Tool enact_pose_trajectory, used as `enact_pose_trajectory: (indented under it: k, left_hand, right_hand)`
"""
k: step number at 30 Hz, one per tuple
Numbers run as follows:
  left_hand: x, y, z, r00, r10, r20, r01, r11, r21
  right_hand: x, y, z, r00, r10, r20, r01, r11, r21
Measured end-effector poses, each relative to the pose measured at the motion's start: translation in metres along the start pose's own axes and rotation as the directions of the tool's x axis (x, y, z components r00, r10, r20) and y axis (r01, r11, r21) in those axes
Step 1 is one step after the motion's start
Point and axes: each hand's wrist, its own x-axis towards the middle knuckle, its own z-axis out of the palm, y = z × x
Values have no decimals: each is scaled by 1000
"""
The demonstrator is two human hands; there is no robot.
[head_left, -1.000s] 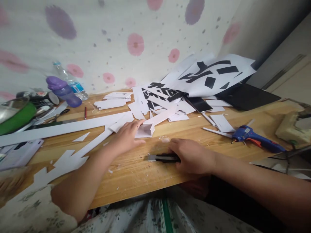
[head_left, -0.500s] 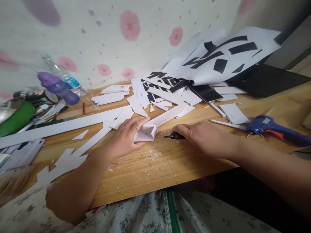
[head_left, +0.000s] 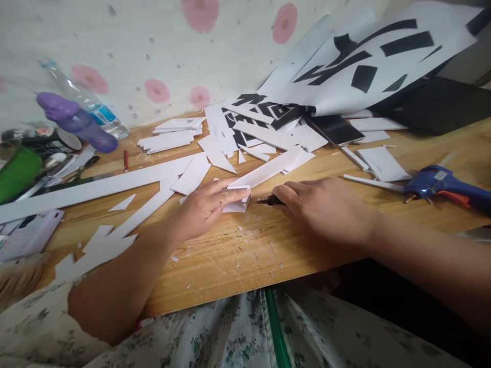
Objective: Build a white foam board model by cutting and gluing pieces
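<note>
A small white folded foam-board piece (head_left: 238,207) lies on the wooden table in front of me, one end open to the right. My left hand (head_left: 205,207) grips it from the left, with a finger laid along its top. A black-handled craft knife (head_left: 274,200) is in my right hand (head_left: 318,209), its thin blade pointing left at the piece's open end. Whether the blade touches the piece I cannot tell. A long white strip (head_left: 268,168) lies just behind the piece.
White board scraps (head_left: 215,153) and patterned paper (head_left: 356,56) cover the back. A blue glue gun (head_left: 441,184) lies at the right. Along the left are a purple bottle (head_left: 79,122), a clear water bottle (head_left: 99,110), a phone (head_left: 32,235) and long white strips (head_left: 95,191).
My left hand has shifted over the white piece, a finger now reaching along its top. The knife in my right hand has come closer to the piece's end. The view has tilted slightly downward.
</note>
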Motion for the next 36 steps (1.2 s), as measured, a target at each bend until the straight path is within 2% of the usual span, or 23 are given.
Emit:
enact_pose_trajectory:
  k: [9,16,24,36]
  left_hand:
    - [1,0,1,1000,-1,-14,0,998,-56]
    - [1,0,1,1000,-8,-22,6,997,-77]
    - [1,-1,2,1000,-16,-8,16,998,-62]
    - [2,-1,1,1000,16,-23,-18,998,-59]
  right_hand:
    - [-4,-10,8,999,37,2,-37,999,-31]
    - [-6,-13,8,991,42,-123,-48,998,-47]
    - [-4,-17,7,998,68,7,-67,998,-12]
    - [-6,-16,8,996,87,8,-87,996,21]
